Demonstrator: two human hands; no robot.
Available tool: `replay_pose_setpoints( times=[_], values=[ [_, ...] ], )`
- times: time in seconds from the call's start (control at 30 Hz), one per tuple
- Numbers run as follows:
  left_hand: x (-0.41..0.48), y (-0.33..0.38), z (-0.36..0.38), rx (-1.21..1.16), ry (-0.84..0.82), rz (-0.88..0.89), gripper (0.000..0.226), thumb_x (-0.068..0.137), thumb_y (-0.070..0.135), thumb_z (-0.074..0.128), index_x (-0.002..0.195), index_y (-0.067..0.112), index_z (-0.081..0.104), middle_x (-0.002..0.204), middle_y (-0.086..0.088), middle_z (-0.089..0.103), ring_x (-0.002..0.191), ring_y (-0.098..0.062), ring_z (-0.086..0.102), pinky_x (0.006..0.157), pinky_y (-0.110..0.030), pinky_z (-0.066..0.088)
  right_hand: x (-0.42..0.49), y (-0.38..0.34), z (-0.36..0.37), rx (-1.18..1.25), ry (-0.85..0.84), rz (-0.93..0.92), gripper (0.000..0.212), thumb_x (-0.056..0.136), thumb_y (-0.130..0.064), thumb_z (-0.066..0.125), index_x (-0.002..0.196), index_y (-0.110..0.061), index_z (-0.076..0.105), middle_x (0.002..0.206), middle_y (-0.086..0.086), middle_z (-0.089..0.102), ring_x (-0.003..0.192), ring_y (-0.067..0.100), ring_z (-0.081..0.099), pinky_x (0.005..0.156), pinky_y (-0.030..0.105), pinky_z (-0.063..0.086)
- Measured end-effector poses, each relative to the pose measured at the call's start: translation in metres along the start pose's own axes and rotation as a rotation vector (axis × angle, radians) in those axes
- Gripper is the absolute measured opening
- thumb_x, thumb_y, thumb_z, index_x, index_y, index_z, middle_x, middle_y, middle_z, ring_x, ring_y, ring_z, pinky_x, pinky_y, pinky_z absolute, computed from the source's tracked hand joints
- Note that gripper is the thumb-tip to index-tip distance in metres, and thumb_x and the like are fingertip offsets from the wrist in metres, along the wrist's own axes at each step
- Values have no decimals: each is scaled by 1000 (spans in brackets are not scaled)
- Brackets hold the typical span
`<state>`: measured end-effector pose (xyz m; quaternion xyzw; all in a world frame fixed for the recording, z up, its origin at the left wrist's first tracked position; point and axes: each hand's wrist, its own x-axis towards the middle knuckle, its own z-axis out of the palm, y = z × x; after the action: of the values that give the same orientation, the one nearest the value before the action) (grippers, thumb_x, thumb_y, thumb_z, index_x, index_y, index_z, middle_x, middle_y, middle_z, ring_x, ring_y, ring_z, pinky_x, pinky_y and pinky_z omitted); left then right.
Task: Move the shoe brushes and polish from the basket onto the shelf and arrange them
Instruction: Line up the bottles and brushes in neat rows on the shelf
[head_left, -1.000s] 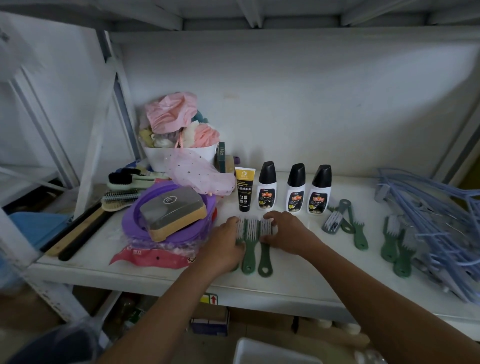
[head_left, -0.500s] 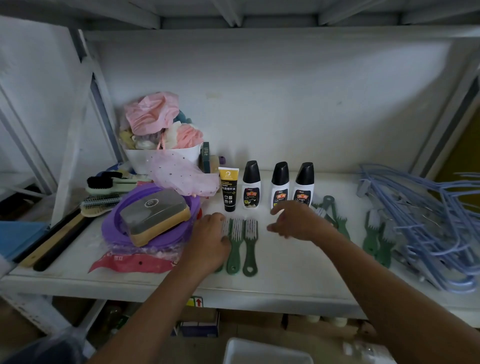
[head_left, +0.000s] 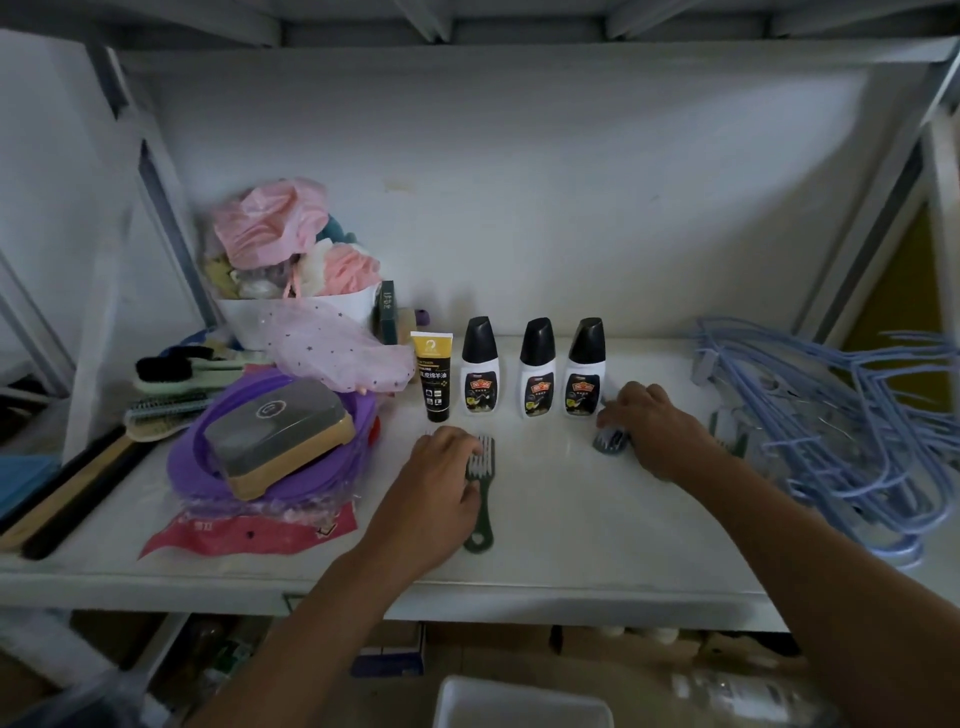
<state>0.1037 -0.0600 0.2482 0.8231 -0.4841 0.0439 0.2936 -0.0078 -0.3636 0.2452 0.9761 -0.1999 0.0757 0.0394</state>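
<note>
Right hand (head_left: 657, 431) moved right onto grey brush (head_left: 610, 441), grip unclear; left hand (head_left: 441, 480) flat on green brush (head_left: 480, 488), handle toward viewer, white shelf (head_left: 597, 525).

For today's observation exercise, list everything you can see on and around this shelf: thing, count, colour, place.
polish bottles: three, white with black caps, upright in a row mid-shelf
tube: one, black and yellow, upright left of the bottles
green brush: one showing, flat beside left hand
grey brush: one, under right hand's fingers
hangers: a pile, pale blue, right end
purple basin: one, left, holding a grey-topped sponge block
white tub: one, rear left, pink items inside
shelf: white
left hand: on green brush
right hand: on grey brush
</note>
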Motion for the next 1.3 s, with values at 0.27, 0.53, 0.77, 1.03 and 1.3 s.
replay_pose_setpoints(
  times=[0.27, 0.53, 0.77, 1.03, 1.3],
  values=[
    [4, 0, 3, 20, 36, 4, 34, 92, 13, 63, 123, 20, 53, 134, 8, 44, 125, -7, 36, 94, -16, 41, -4, 12, -6, -47, -1, -19, 55, 64, -11, 84, 101, -35, 49, 91, -21, 42, 78, 5, 38, 51, 21, 38],
    [0, 5, 3, 26, 17, 35, 34, 92, 11, 60, 124, 22, 52, 132, 10, 42, 124, -6, 35, 95, -15, 38, -9, 14, -4, 30, -38, -104, 52, 81, -8, 68, 115, -41, 48, 121, -12, 53, 112, 15, 49, 74, 34, 52],
    [-4, 4, 0, 52, -31, 8, 39, 93, 14, 60, 130, 23, 50, 138, 8, 41, 128, -8, 33, 102, -21, 39, -11, 22, -11, -13, -46, -56, 34, 74, -28, 68, 89, -37, 40, 93, -15, 45, 89, 12, 45, 58, 28, 37],
    [1, 8, -4, 54, -4, -6, 40, 93, 16, 62, 130, 21, 48, 139, 6, 42, 130, -10, 34, 105, -23, 39, -21, 7, -70, 168, 377, 26, 22, 86, -21, 66, 103, -23, 52, 81, 0, 63, 63, 16, 59, 53, 32, 53],
    [0, 10, -6, 56, -19, -27, 40, 93, 16, 62, 131, 17, 50, 139, 3, 44, 128, -13, 37, 102, -24, 42, -48, -83, -71, 954, -258, 173, 44, 91, -28, 69, 126, -20, 44, 79, 8, 72, 54, 11, 64, 50, 24, 51]
  ],
)
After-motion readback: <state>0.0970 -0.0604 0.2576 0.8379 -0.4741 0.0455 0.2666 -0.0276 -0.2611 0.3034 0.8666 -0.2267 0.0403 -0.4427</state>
